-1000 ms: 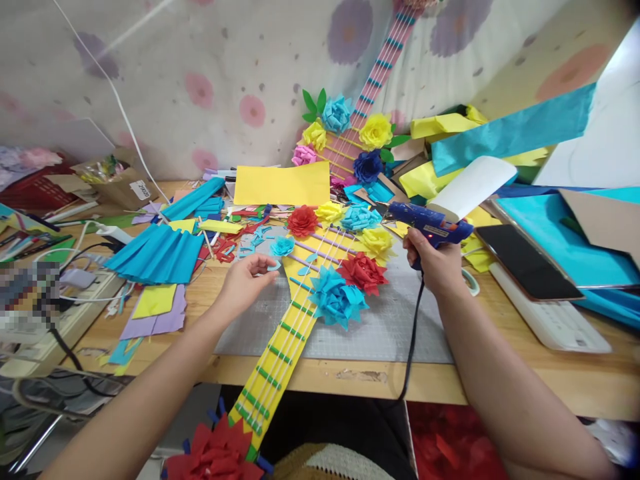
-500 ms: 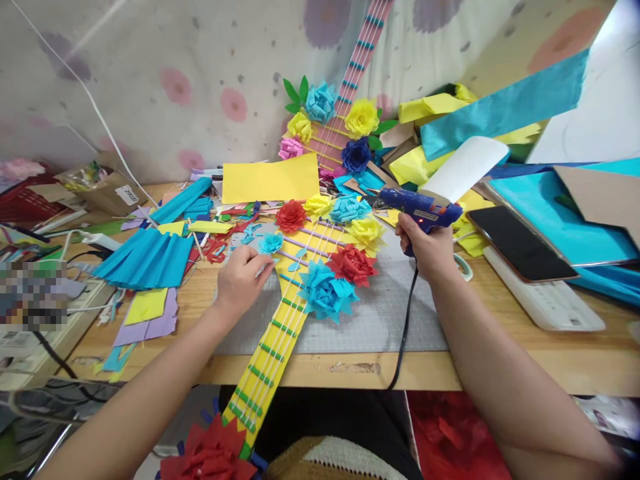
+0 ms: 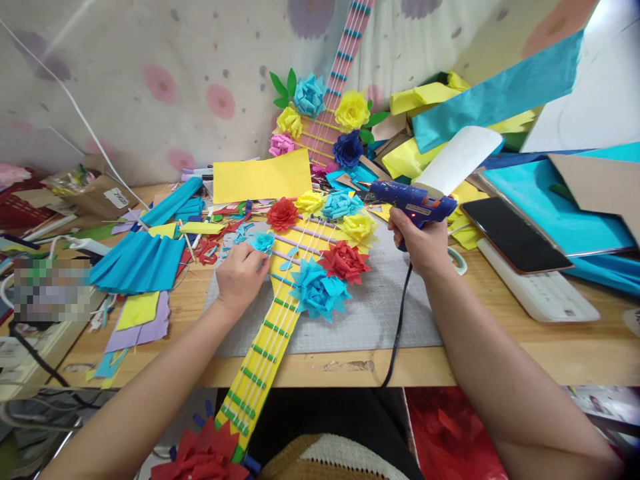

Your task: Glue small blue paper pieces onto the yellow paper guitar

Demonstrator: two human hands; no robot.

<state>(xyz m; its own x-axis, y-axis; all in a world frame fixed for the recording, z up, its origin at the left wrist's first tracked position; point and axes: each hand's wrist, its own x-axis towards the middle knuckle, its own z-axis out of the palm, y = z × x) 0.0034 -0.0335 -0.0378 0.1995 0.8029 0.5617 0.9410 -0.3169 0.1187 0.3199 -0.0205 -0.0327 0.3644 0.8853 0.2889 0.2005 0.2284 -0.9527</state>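
Observation:
A yellow paper guitar (image 3: 280, 313) decorated with paper flowers lies on a grey cutting mat (image 3: 370, 320). My left hand (image 3: 240, 277) rests at the guitar's left edge, its fingers curled down beside a small blue paper flower (image 3: 262, 242); what the fingers pinch is hidden. My right hand (image 3: 423, 243) is closed on a blue glue gun (image 3: 413, 198), held above the mat to the right of the flowers, nozzle pointing left. Its black cord (image 3: 397, 333) hangs over the table's front edge.
A second, pink paper guitar (image 3: 333, 100) leans on the wall. Pleated blue paper (image 3: 137, 263), a yellow sheet (image 3: 263, 177) and scraps lie at the left. A phone (image 3: 510, 233), a white keyboard (image 3: 540, 293) and coloured paper stacks (image 3: 560, 213) fill the right.
My left hand has moved down onto the guitar's left edge and its fingers have curled in. The glue gun stays held about where it was; the view has shifted a little.

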